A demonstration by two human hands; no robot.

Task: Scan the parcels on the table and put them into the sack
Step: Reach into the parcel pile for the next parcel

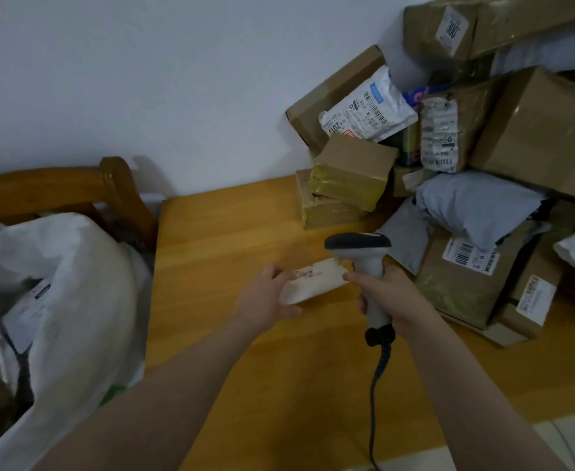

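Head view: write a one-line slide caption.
Left hand holds a small white parcel by the scanner in the right hand.

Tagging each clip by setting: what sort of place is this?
Likely a small, informal parcel-sorting spot, perhaps in a home: parcels heaped on a wooden table, a scanner in the right hand, a sack beside the table.

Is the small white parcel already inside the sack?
No, the left hand holds the small white parcel over the table, beside the scanner in the right hand, away from the sack.
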